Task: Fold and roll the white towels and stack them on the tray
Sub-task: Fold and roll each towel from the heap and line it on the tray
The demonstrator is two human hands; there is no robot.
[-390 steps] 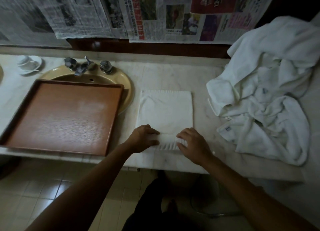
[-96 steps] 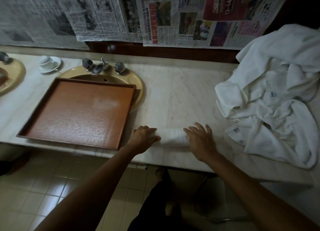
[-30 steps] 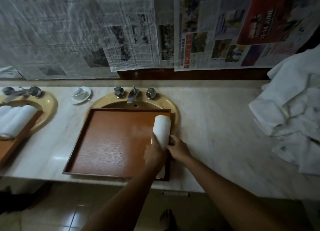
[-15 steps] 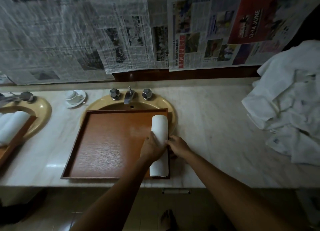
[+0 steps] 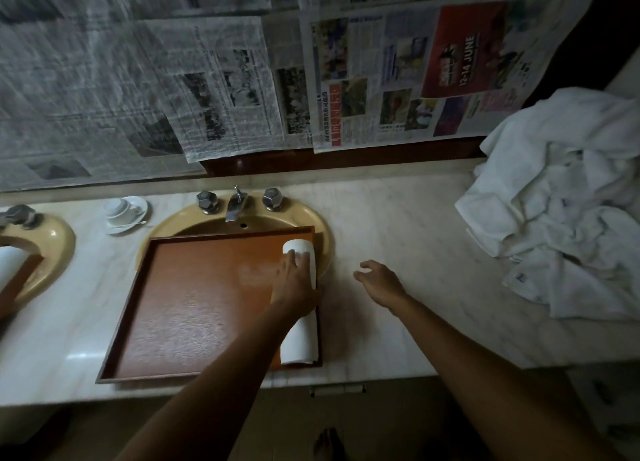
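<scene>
The rolled white towel (image 5: 300,336) lies inside the brown tray (image 5: 194,304), hard against its right wall and running from the near right corner up toward the far one. The left hand (image 5: 294,280) rests flat on top of the roll, its fingers (image 5: 297,257) straight and close together, reaching to the roll's far end. The right hand (image 5: 379,282) hovers above the bare table (image 5: 398,239) just right of the tray, holding nothing, fingers loosely curled and a little apart. The tray sits over a yellow sink (image 5: 322,232) with a metal tap (image 5: 235,206) at the back. A heap of unfolded white towels (image 5: 568,211) is piled at the table's right end, well apart from the tray. A cup and saucer (image 5: 124,211) stand near the back edge, left of the sink.
</scene>
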